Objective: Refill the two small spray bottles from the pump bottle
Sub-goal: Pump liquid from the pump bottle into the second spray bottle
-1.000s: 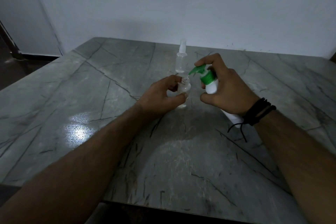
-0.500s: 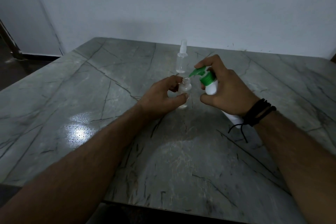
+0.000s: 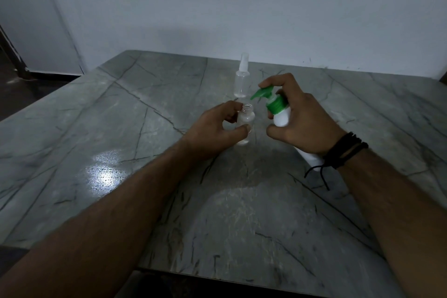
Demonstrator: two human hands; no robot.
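My left hand grips the open bottle between thumb and fingers, holding it upright on the table; its cap is off and the threaded neck shows. Just right of it, my right hand wraps the white pump bottle, tilted toward the left hand, with my forefinger resting on the green pump. The nozzle points down-left, just above and beside the open neck. Beyond both hands, between them, the capped bottle stands alone. Black cords circle my right wrist.
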